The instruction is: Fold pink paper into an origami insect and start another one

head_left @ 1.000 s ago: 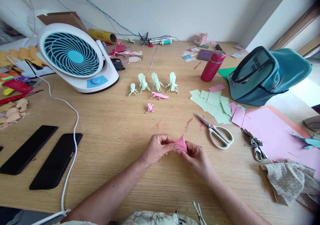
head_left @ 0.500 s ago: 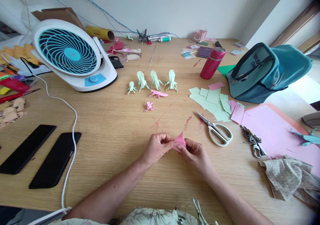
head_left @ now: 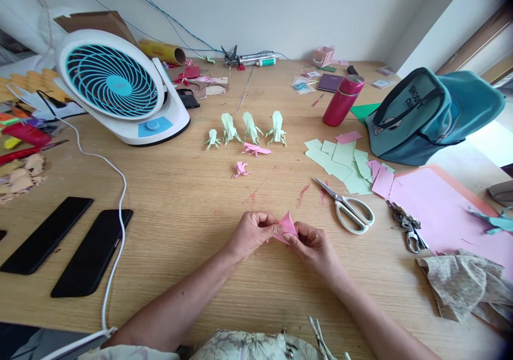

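A small folded piece of pink paper (head_left: 288, 223) is pinched between both hands just above the table, one corner pointing up and away. My left hand (head_left: 256, 233) grips its left side between thumb and fingers. On the lower right edge, my right hand (head_left: 312, 244) presses it with the thumb, its other fingers curled behind. Beyond the hands sit a small pink origami figure (head_left: 241, 170) and a longer pink one (head_left: 255, 149). Several pale green origami insects (head_left: 251, 128) stand in a row behind them. White-handled scissors (head_left: 352, 214) lie right of my right hand.
At the left are a white fan (head_left: 116, 82), two black phones (head_left: 91, 253) and a white cable (head_left: 123, 200). Green paper pieces (head_left: 331, 159), a red flask (head_left: 343, 101), a teal bag (head_left: 412, 119), keys (head_left: 407, 226), pink sheets (head_left: 433, 200) and a crumpled cloth (head_left: 465, 285) occupy the right.
The whole view has shifted slightly. The pink paper's upper tip leans a little further left; both hands keep nearly the same grip on it.
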The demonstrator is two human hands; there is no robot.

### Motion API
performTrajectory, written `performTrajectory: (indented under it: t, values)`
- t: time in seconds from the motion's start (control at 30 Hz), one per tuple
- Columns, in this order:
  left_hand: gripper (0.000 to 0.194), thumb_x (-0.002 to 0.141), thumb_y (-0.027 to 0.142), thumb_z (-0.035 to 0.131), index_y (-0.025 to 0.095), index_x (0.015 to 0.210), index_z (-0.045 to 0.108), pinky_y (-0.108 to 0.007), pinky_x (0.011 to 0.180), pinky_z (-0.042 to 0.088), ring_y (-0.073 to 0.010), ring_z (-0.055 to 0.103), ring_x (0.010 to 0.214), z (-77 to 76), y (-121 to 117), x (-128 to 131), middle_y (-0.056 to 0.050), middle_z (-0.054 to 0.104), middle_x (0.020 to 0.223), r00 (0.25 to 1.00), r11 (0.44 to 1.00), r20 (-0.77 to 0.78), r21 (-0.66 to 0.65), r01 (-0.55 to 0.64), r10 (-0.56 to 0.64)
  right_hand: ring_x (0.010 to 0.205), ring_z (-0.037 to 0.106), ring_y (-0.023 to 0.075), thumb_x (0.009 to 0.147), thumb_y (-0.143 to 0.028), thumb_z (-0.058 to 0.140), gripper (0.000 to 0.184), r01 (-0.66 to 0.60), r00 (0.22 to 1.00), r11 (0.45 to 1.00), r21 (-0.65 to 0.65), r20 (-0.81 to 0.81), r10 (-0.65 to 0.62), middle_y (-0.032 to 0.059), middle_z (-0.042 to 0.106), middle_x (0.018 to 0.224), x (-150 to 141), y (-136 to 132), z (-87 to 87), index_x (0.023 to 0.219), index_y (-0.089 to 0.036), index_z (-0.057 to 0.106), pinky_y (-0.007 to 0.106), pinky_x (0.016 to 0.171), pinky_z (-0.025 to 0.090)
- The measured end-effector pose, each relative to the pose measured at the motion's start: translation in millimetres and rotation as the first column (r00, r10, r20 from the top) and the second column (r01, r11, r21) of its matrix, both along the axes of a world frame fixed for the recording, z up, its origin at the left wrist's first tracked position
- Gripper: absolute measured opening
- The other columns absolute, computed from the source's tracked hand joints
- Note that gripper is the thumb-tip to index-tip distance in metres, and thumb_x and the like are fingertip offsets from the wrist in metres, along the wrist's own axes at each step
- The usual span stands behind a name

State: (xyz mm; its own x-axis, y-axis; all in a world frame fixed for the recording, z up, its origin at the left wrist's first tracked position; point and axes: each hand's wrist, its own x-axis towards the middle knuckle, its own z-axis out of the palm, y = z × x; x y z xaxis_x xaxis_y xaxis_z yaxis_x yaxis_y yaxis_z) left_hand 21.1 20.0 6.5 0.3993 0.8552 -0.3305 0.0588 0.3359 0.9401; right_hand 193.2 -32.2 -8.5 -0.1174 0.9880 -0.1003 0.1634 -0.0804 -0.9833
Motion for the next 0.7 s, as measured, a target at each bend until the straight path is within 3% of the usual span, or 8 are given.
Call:
performTrajectory:
  t: [0.33,0.57,0.7]
  values:
    - [0.04,0.065,0.051,0.08,0.012,0.065,0.069,-0.02,0.045,0.03,-0.0068,0.042,0.047,-1.1,0.0,0.7,0.002,0.056,0.054,1.0,1.0,-0.005,0.022,0.007,-0.007,0.056,0.033,0.0118,0.086,-0.057,0.06,0.047,0.02,1.0,1.0,0.015,0.016,-0.02,-0.0027,0.039,0.059,-1.9,1.9,4.3,0.06,-0.019,0.05,0.026,0.051,0.024]
    - [0.04,0.067,0.051,0.079,0.012,0.065,0.069,-0.02,0.045,0.024,-0.0056,0.036,0.045,-1.9,-0.3,1.4,0.005,0.048,0.049,1.0,0.999,0.002,0.032,-0.015,0.015,0.056,0.034,0.0118,0.089,-0.052,0.057,0.045,-0.002,0.999,0.999,0.036,0.05,0.0,-0.0027,0.039,0.06,-0.3,0.9,2.6,0.06,-0.019,0.048,0.026,0.052,0.025]
    - [0.039,0.064,0.049,0.082,0.012,0.067,0.071,-0.021,0.045,0.027,-0.0062,0.04,0.046,-1.5,2.2,-0.5,0.003,0.053,0.051,1.0,1.0,0.023,0.012,0.02,-0.02,0.056,0.036,0.0121,0.09,-0.05,0.059,0.044,-0.025,0.997,0.998,0.061,0.076,0.021,-0.0026,0.041,0.06,0.4,0.4,2.0,0.06,-0.019,0.048,0.026,0.053,0.026]
